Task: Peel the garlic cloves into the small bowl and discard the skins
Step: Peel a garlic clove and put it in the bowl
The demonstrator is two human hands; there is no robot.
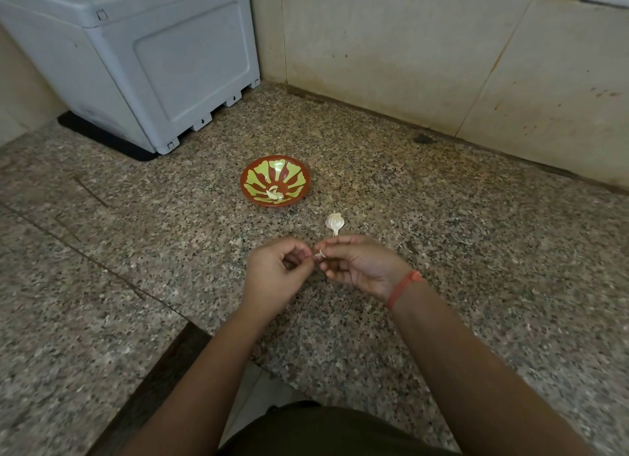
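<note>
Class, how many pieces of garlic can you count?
3: peeled garlic in the bowl, maybe several; a bulb piece on the counter; a clove pinched between left hand and right hand, partly hidden.

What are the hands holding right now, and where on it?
A small pale garlic clove, pinched by the fingertips of the left hand and right hand on opposite sides.

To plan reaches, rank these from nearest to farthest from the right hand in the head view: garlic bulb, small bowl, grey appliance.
From the right hand, which pinches a garlic clove:
1. Garlic bulb, just ahead of it.
2. Small bowl, farther back, to the left.
3. Grey appliance, far back on the left.
</note>
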